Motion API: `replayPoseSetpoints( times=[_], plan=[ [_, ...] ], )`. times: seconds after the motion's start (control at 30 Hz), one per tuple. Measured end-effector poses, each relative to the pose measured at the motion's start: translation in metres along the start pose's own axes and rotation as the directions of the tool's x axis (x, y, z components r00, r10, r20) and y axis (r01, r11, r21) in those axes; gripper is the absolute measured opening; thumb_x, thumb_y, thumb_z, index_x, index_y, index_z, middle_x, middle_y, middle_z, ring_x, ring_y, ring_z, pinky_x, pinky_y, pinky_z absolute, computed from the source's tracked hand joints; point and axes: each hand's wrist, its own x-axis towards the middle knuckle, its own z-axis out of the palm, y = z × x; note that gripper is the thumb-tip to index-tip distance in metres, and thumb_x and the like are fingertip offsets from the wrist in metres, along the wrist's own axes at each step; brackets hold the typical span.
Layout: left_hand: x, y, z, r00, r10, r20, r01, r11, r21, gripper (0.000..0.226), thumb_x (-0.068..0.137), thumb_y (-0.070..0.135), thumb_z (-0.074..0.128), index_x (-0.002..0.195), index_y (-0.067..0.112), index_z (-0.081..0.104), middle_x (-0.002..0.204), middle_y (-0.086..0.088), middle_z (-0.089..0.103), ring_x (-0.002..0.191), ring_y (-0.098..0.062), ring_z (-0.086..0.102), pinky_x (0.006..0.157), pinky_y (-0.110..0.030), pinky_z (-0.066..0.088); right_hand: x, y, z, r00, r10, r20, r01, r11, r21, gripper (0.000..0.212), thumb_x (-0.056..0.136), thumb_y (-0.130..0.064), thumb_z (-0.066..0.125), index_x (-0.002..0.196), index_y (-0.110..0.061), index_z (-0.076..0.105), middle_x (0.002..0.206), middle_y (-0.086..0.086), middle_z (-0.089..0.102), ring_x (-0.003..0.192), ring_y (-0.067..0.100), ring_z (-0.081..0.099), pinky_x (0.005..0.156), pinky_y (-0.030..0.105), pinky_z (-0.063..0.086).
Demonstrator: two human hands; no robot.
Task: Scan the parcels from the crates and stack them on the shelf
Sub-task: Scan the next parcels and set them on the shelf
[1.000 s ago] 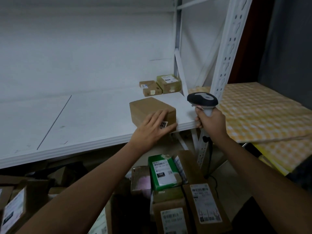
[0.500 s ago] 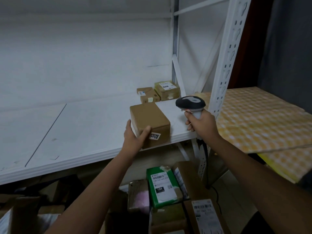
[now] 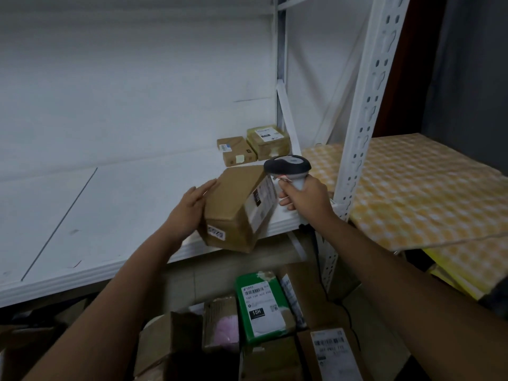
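Head view, the only one here: the left hand [image 3: 189,213] holds a brown box [image 3: 236,207] tilted over the front edge of the white shelf [image 3: 115,204], fingers lying fairly straight along its left side, so the grip looks more like a flat press than a curl, though I can't tell where the thumb sits. The box's lower corner hangs past the shelf lip, and its white label faces right. The right hand [image 3: 305,199] is wrapped around the handle of a scanner [image 3: 287,167], whose head sits just beside the box's labelled face.

Room-wise, the shelf is wide open to the left of the box. Back near the right rear corner sit two small parcels [image 3: 237,150] side by side, touching or nearly so, well apart from the held box. The perforated upright post [image 3: 365,111] stands right behind the scanner hand, with a yellow checked sheet [image 3: 412,193] beyond it.

Below the shelf lip there's a jumble of parcels in a crate: one green parcel [image 3: 261,306], and at least three brown ones around it.
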Motion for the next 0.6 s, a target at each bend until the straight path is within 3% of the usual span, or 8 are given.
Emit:
replayPoseSetpoints(
  times=[0.07, 0.13, 0.2, 0.3, 0.4, 0.47, 0.53, 0.6],
  plan=[
    [0.002, -0.006, -0.013, 0.999, 0.037, 0.020, -0.040, 0.980, 0.197, 0.048, 0.109, 0.017, 0.026, 0.138, 0.043, 0.053, 0.144, -0.011, 0.045, 0.133, -0.032, 0.045, 0.112, -0.046, 0.038, 0.001, 0.000, 0.003, 1.000, -0.006, -0.003, 0.006, 1.000, -0.008, 0.028, 0.091, -0.031, 0.067, 0.097, -0.003, 0.071, 0.074, 0.003, 0.073, 0.060, 0.010, 0.071, 0.057, 0.026, 0.060],
    [-0.003, 0.004, -0.017, 0.999, 0.009, 0.052, -0.023, 0.958, 0.287, 0.042, 0.109, 0.018, 0.028, 0.141, 0.034, 0.051, 0.146, -0.008, 0.048, 0.133, -0.030, 0.047, 0.110, -0.040, 0.037, 0.002, 0.001, 0.009, 1.000, 0.014, 0.019, -0.014, 1.000, -0.001, 0.032, 0.090, -0.035, 0.068, 0.097, -0.003, 0.070, 0.077, 0.004, 0.074, 0.063, 0.013, 0.072, 0.062, 0.032, 0.062],
    [-0.010, 0.032, -0.012, 0.992, -0.067, 0.109, 0.025, 0.937, 0.349, 0.045, 0.109, 0.038, 0.028, 0.148, 0.026, 0.045, 0.150, -0.008, 0.047, 0.135, -0.030, 0.046, 0.111, -0.039, 0.033, 0.001, -0.002, 0.015, 0.998, 0.027, 0.056, -0.027, 1.000, -0.010, 0.044, 0.082, -0.048, 0.068, 0.097, -0.007, 0.070, 0.079, 0.005, 0.074, 0.069, 0.017, 0.073, 0.068, 0.040, 0.063],
    [-0.013, 0.078, 0.011, 0.960, -0.218, 0.177, 0.118, 0.884, 0.452, 0.081, 0.095, 0.071, 0.019, 0.151, 0.015, 0.040, 0.151, -0.015, 0.045, 0.136, -0.034, 0.046, 0.112, -0.044, 0.033, 0.001, -0.002, 0.022, 0.996, 0.029, 0.087, -0.028, 1.000, -0.014, 0.048, 0.078, -0.052, 0.067, 0.097, -0.009, 0.070, 0.079, 0.004, 0.074, 0.072, 0.020, 0.073, 0.074, 0.045, 0.062],
    [-0.007, 0.099, 0.037, 0.930, -0.315, 0.189, 0.115, 0.739, 0.663, 0.113, 0.076, 0.092, 0.018, 0.150, 0.009, 0.039, 0.155, -0.021, 0.037, 0.140, -0.039, 0.038, 0.115, -0.050, 0.033, 0.000, 0.001, 0.021, 0.999, 0.028, 0.044, -0.025, 0.998, -0.064, 0.046, 0.082, -0.051, 0.067, 0.101, -0.009, 0.068, 0.086, 0.009, 0.073, 0.078, 0.026, 0.072, 0.074, 0.044, 0.061],
    [-0.002, 0.100, 0.048, 0.924, -0.341, 0.172, 0.105, 0.660, 0.744, 0.113, 0.079, 0.090, 0.032, 0.157, 0.008, 0.021, 0.158, -0.021, 0.030, 0.143, -0.039, 0.032, 0.115, -0.048, 0.032, -0.001, 0.003, 0.017, 0.999, 0.032, 0.038, -0.030, 0.998, -0.058, 0.049, 0.081, -0.052, 0.067, 0.101, -0.008, 0.067, 0.086, 0.009, 0.073, 0.075, 0.025, 0.072, 0.069, 0.042, 0.061],
    [0.001, 0.099, 0.050, 0.917, -0.367, 0.160, 0.126, 0.644, 0.754, 0.115, 0.083, 0.081, 0.046, 0.158, 0.005, 0.003, 0.159, -0.020, 0.026, 0.144, -0.038, 0.031, 0.113, -0.045, 0.032, -0.001, 0.005, 0.012, 0.997, 0.049, 0.055, -0.049, 0.999, 0.000, 0.038, 0.087, -0.041, 0.069, 0.099, -0.005, 0.068, 0.083, 0.010, 0.074, 0.069, 0.023, 0.073, 0.061, 0.035, 0.060],
    [0.003, 0.097, 0.045, 0.917, -0.374, 0.136, 0.160, 0.660, 0.734, 0.114, 0.082, 0.077, 0.053, 0.158, 0.009, 0.005, 0.158, -0.019, 0.028, 0.143, -0.036, 0.033, 0.111, -0.043, 0.035, -0.001, 0.006, 0.005, 0.997, 0.061, 0.044, -0.062, 0.997, 0.035, 0.031, 0.090, -0.034, 0.068, 0.097, -0.004, 0.069, 0.080, 0.009, 0.074, 0.065, 0.019, 0.072, 0.056, 0.030, 0.057]
  ],
)
